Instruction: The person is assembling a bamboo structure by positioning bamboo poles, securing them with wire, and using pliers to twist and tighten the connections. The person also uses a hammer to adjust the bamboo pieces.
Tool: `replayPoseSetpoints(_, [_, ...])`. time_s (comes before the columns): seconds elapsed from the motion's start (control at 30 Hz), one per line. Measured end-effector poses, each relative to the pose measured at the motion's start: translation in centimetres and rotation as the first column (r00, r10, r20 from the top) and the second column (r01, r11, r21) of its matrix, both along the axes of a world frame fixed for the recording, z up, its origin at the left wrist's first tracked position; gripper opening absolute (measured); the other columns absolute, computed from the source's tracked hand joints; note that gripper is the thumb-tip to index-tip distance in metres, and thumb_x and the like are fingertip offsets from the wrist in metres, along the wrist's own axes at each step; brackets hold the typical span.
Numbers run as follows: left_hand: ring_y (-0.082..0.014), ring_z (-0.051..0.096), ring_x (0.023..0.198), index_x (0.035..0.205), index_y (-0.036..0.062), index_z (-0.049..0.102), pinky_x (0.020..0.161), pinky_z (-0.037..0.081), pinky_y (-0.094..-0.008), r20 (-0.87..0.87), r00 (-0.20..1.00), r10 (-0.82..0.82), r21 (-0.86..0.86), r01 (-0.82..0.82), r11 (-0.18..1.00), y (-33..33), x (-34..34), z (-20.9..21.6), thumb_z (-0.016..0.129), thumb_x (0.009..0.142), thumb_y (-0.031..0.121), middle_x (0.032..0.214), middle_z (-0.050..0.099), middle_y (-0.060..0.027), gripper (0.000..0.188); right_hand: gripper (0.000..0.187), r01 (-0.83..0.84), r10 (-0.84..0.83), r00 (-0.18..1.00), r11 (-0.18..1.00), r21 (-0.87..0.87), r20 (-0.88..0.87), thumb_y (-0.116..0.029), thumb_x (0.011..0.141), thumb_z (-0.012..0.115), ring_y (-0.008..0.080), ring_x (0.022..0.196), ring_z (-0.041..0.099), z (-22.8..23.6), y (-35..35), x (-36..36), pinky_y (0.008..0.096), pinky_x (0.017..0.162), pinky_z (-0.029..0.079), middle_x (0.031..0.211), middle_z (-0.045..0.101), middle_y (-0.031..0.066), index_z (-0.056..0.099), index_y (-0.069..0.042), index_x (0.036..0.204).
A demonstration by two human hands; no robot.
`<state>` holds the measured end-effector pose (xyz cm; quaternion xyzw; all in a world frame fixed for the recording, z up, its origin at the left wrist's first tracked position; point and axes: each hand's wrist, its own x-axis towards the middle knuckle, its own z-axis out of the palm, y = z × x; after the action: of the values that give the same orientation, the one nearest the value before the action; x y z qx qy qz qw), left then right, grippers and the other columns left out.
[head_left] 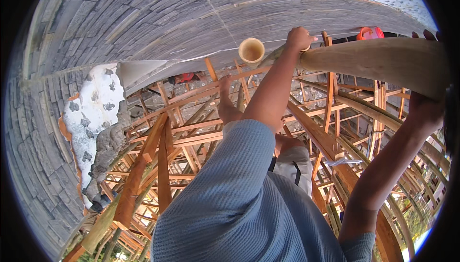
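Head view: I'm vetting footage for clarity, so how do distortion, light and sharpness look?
Head view: fisheye bends the courses of the stone wall, with black corners; head view: the right hand looks dark, partly hidden by the brown pole, while the lower-right edge glares white; head view: the left hand shows no obvious blur.

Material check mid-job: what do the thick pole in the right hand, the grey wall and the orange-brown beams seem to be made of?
Thick pole: probably bamboo, smooth and fairly matte; rounded, faintly streaked tan surface.
Grey wall: stone or stone-look tile, matte; thin staggered strips in uneven greys.
Orange-brown beams: likely sawn timber, apparently unpainted; flat faces, square edges.
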<state>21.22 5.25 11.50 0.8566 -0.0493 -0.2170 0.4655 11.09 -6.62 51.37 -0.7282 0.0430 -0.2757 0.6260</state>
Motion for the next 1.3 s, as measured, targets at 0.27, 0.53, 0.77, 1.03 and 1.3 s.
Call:
replayPoseSetpoints(0.27, [-0.0333, 0.071, 0.106, 0.101, 0.0143, 0.081, 0.094, 0.054, -0.0416, -0.102, 0.971, -0.217, -0.022, 0.216, 0.976, 0.2, 3.6, -1.9, 0.075, 0.087, 0.028, 0.110, 0.074, -0.0173, 0.020, 0.093, -0.145, 0.152, 0.987, 0.983, -0.112, 0.055, -0.061, 0.086, 0.063, 0.0410, 0.126, 0.057, -2.0, -2.4, -0.2, 0.0605, 0.108, 0.047, 0.138, 0.052, 0.0256, 0.037, 0.006, 0.146])
replayPoseSetpoints(0.53, [-0.0317, 0.068, 0.113, 0.138, 0.0059, 0.060, 0.102, 0.049, -0.0410, -0.091, 0.937, 0.336, -0.485, -0.336, 0.807, 1.0, 1.0, -2.2, 0.066, 0.095, 0.029, 0.129, 0.068, -0.0195, 0.049, 0.097, -0.257, 0.278, 0.952, 0.953, -0.161, 0.128, -0.063, 0.084, 0.068, 0.0381, 0.123, 0.060, -1.2, -0.6, 0.3, 0.0558, 0.104, 0.052, 0.136, 0.052, 0.0252, 0.037, 0.007, 0.144])
replayPoseSetpoints(0.77, [-0.0201, 0.069, 0.107, 0.138, 0.0027, 0.056, 0.093, 0.052, -0.0337, -0.135, 0.900, 0.414, -0.603, -0.406, 0.687, 5.6, -6.8, 6.5, 0.052, 0.105, 0.021, 0.126, 0.068, -0.0148, 0.038, 0.088, -0.317, 0.334, 0.927, 0.941, -0.117, 0.170, -0.049, 0.084, 0.077, 0.0375, 0.120, 0.062, -1.6, -2.0, 0.0, 0.0511, 0.101, 0.056, 0.132, 0.057, 0.0253, 0.040, 0.008, 0.141])
replayPoseSetpoints(1.03, [-0.0153, 0.068, 0.082, 0.123, 0.0022, 0.067, 0.077, 0.053, -0.0292, 0.084, 0.857, 0.508, -0.264, -0.473, 0.841, 18.5, -25.8, 9.5, 0.049, 0.103, 0.008, 0.098, 0.071, -0.0104, 0.027, 0.068, -0.256, 0.263, 0.958, 0.964, -0.077, 0.113, -0.030, 0.079, 0.088, 0.0186, 0.103, 0.064, 0.4, -0.7, -1.1, 0.0338, 0.090, 0.053, 0.113, 0.068, 0.0090, 0.055, 0.001, 0.131])
replayPoseSetpoints(1.3, [-0.0376, 0.064, 0.117, 0.127, 0.0096, 0.068, 0.101, 0.049, -0.0465, -0.246, 0.959, 0.139, 0.624, 0.048, 0.780, 28.8, -45.6, 15.5, 0.056, 0.097, 0.043, 0.123, 0.069, -0.0200, 0.046, 0.061, -0.240, 0.252, 0.952, 0.967, -0.085, 0.173, -0.024, 0.082, 0.083, 0.0191, 0.106, 0.064, 0.8, -0.3, -1.2, 0.0351, 0.092, 0.052, 0.115, 0.068, 0.0100, 0.055, -0.001, 0.130])
